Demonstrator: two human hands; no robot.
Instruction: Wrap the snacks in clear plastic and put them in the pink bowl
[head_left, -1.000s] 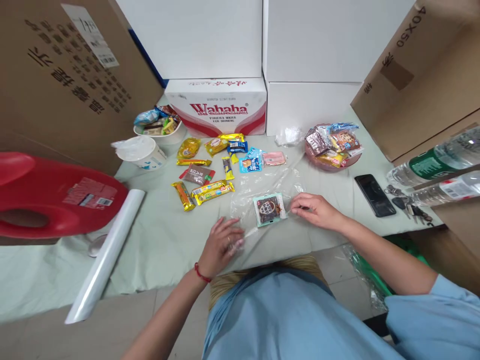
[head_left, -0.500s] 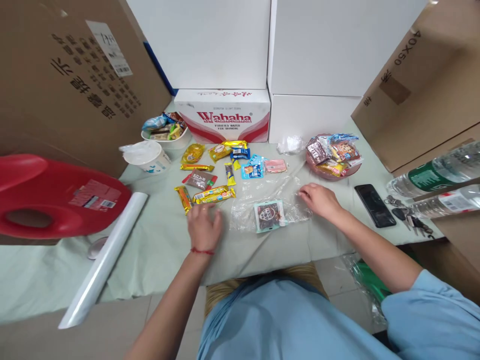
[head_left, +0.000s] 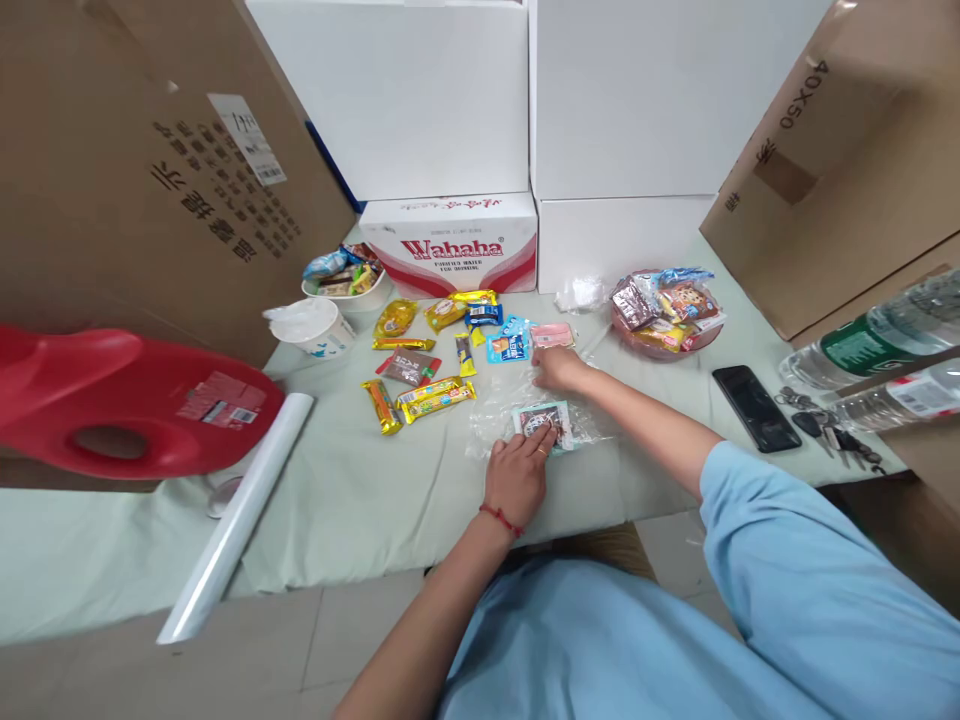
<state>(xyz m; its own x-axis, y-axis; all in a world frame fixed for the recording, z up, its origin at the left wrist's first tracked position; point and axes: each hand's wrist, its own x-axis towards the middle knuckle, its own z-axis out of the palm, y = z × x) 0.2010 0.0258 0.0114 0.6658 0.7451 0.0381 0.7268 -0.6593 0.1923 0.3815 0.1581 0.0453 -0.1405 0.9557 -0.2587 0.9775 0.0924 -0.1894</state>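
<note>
My left hand (head_left: pixel 519 472) lies with its fingers stretched over a small teal-edged packet (head_left: pixel 537 415), which rests on a clear plastic bag (head_left: pixel 491 425). My right hand (head_left: pixel 559 369) reaches across the bag, its fingertips at the near edge of a pink packet (head_left: pixel 551 335); whether they grip anything is hidden. Just left of the pink packet is a blue packet (head_left: pixel 508 346). Farther left lie a brown-and-red packet (head_left: pixel 409 367), yellow bars (head_left: pixel 436 399), an orange-yellow bar (head_left: pixel 382 407) and several other small wrapped snacks.
A pink bowl of snacks (head_left: pixel 667 345), a phone (head_left: pixel 756 409), keys (head_left: pixel 831 432) and clear bottles (head_left: pixel 870 345) stand or lie rightward. Leftward are a white snack bowl (head_left: pixel 360 296), a paper cup (head_left: pixel 311 330), a red jug (head_left: pixel 150 400) and a white roll (head_left: pixel 240 515). Boxes (head_left: pixel 450 246) line the back.
My left hand has moved right, from beside the yellow bars onto the teal-edged packet. My right hand has moved left and away from me, to the pink packet. The view has shifted slightly.
</note>
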